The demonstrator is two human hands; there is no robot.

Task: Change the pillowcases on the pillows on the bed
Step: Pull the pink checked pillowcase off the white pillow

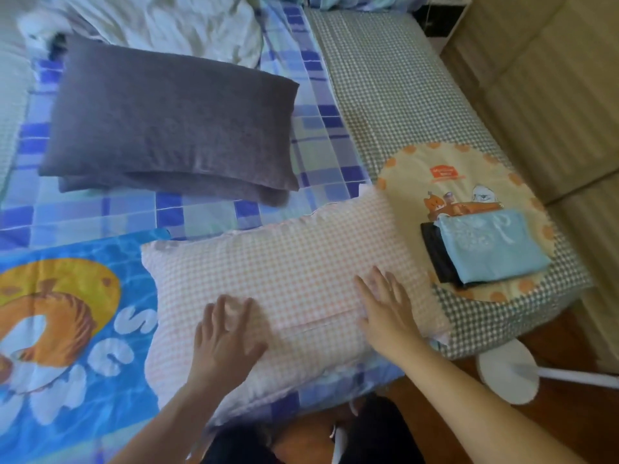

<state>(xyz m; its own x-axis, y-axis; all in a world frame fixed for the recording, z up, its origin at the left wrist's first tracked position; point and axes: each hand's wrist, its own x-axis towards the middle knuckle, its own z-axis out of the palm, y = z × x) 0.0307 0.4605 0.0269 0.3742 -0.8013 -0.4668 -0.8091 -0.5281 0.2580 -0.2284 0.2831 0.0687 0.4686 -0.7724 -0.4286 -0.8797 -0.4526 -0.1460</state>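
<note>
The bed [385,78] holds the checked pillow [284,279] at six o'clock, soft, light and floppy; best gripped at a corner. The left hand [227,339] and right hand [385,309] press it, fingers flat.

We see one pillow [284,296] lying near us on the bed [385,78], with two stacked pillows [174,118] farther off to its left. A crumpled duvet [167,21] lies beyond those. Right of the near pillow, folded pillowcases [485,249] rest on a round mat [469,182]. A printed blanket [67,313] lies at near left.
</note>
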